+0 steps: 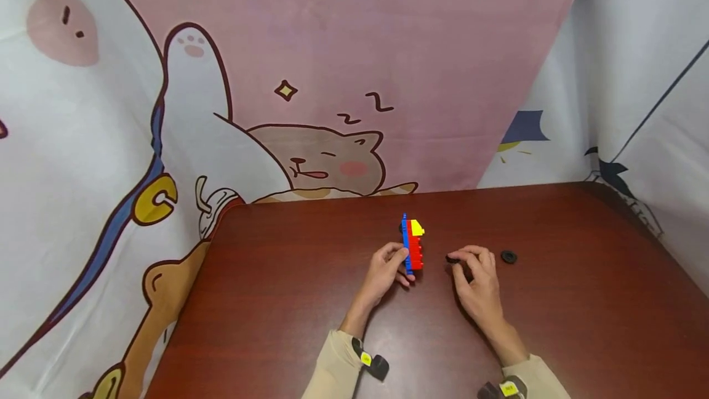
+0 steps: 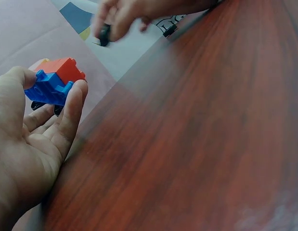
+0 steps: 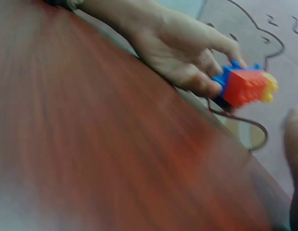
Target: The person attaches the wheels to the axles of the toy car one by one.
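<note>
A toy car of building blocks [image 1: 415,252], with a blue base, red bricks and a yellow brick at its far end, is pinched between the thumb and fingers of my left hand [image 1: 382,273]. Black wheels [image 2: 38,105] show under the blue base in the left wrist view. To the right, my right hand [image 1: 479,285] pinches a small black wheel [image 2: 105,35] at its fingertips, apart from the car. In the right wrist view only a blurred edge of the right hand [image 3: 295,154] shows, and its wheel is hidden there.
Another black wheel [image 1: 508,257] lies on the brown wooden table [image 1: 581,300], right of the right hand. Behind the table's far edge hangs a pink and white cartoon cloth [image 1: 443,79]. Each wrist wears a black camera band [image 1: 368,359].
</note>
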### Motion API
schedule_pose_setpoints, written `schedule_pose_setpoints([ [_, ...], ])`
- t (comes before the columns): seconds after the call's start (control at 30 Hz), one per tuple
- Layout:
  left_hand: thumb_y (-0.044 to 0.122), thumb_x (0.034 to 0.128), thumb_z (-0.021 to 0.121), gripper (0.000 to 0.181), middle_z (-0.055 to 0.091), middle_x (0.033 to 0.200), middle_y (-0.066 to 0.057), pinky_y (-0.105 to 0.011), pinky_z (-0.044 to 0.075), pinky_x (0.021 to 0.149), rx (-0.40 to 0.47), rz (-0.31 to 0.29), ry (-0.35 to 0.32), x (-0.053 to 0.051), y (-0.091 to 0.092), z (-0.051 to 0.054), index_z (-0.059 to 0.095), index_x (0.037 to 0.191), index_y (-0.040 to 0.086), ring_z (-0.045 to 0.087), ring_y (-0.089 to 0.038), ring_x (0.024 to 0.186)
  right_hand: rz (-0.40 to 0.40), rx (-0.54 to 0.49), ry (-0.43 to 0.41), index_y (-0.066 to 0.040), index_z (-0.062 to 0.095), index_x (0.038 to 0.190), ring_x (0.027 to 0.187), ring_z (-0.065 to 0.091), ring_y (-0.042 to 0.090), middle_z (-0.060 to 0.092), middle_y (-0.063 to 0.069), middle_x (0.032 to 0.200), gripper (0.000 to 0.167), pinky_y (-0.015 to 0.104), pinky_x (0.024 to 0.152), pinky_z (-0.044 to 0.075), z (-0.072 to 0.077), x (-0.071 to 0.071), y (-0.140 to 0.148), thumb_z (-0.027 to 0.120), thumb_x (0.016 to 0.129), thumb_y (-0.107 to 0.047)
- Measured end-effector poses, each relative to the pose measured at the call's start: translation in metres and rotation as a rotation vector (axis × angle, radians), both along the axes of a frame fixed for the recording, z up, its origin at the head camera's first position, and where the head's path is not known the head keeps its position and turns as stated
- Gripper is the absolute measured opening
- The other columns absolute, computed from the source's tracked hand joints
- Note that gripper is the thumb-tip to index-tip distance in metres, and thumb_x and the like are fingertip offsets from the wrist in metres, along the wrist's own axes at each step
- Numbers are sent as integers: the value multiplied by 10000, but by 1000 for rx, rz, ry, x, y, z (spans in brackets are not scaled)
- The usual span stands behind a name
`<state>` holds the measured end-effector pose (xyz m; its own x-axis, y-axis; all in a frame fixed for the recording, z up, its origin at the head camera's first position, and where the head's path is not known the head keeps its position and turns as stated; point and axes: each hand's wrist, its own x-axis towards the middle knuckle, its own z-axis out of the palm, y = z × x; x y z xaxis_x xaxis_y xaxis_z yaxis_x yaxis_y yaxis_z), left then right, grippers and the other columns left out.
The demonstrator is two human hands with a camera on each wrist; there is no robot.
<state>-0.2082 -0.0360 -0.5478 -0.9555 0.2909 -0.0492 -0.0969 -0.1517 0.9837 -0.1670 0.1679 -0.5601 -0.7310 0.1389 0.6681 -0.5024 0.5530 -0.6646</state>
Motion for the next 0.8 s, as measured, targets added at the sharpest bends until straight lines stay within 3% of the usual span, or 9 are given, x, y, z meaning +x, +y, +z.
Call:
schedule_pose_setpoints([
  [0.13, 187, 1017, 566, 314, 666, 832, -55, -266, 569, 492, 6, 6, 0, 1, 1, -1, 583, 1209, -60, 664, -132, 565, 45, -44, 61, -39, 736, 1039, 881, 499, 98, 592, 109, 930, 324, 156, 750, 387, 1, -8, -16, 689, 799, 173],
  [0.23, 198, 1022, 562, 321, 664, 839, -43, -264, 571, 499, 2, -7, 10, 0, 2, -2, 581, 1219, -55, 659, -121, 569, 126, -65, 23, -4, 688, 1092, 754, 550, 80, 617, 73, 864, 338, 135, 627, 431, 1, -8, -26, 702, 803, 172],
  [0.33, 214, 1023, 565, 323, 656, 841, -33, -256, 567, 496, -6, -6, 20, 0, 2, -2, 587, 1219, -42, 655, -123, 564, 168, -89, -20, 45, 640, 1084, 647, 586, 151, 638, 100, 799, 310, 127, 570, 446, 3, -5, -34, 691, 808, 175],
  [0.53, 240, 1020, 576, 323, 655, 858, -37, -280, 572, 490, -24, 6, 38, -2, 0, 0, 602, 1209, -21, 661, -147, 566, 261, -160, -125, 122, 613, 1031, 619, 630, 333, 677, 219, 738, 158, 127, 587, 515, 34, 7, -42, 627, 876, 147],
  [0.63, 237, 1017, 582, 319, 655, 857, -44, -284, 572, 488, -33, 10, 34, -2, -1, 0, 603, 1201, -23, 662, -159, 569, 278, -163, -152, 111, 620, 1020, 616, 633, 294, 676, 212, 717, 125, 129, 579, 517, 39, 9, -42, 603, 898, 135],
  [0.8, 243, 1006, 602, 321, 670, 923, -83, -312, 587, 508, -55, 15, 35, -1, -1, -2, 604, 1212, -4, 691, -230, 621, 242, -106, -51, 82, 663, 984, 642, 562, 114, 665, 176, 791, 191, 138, 565, 449, 36, 10, -45, 642, 823, 183],
])
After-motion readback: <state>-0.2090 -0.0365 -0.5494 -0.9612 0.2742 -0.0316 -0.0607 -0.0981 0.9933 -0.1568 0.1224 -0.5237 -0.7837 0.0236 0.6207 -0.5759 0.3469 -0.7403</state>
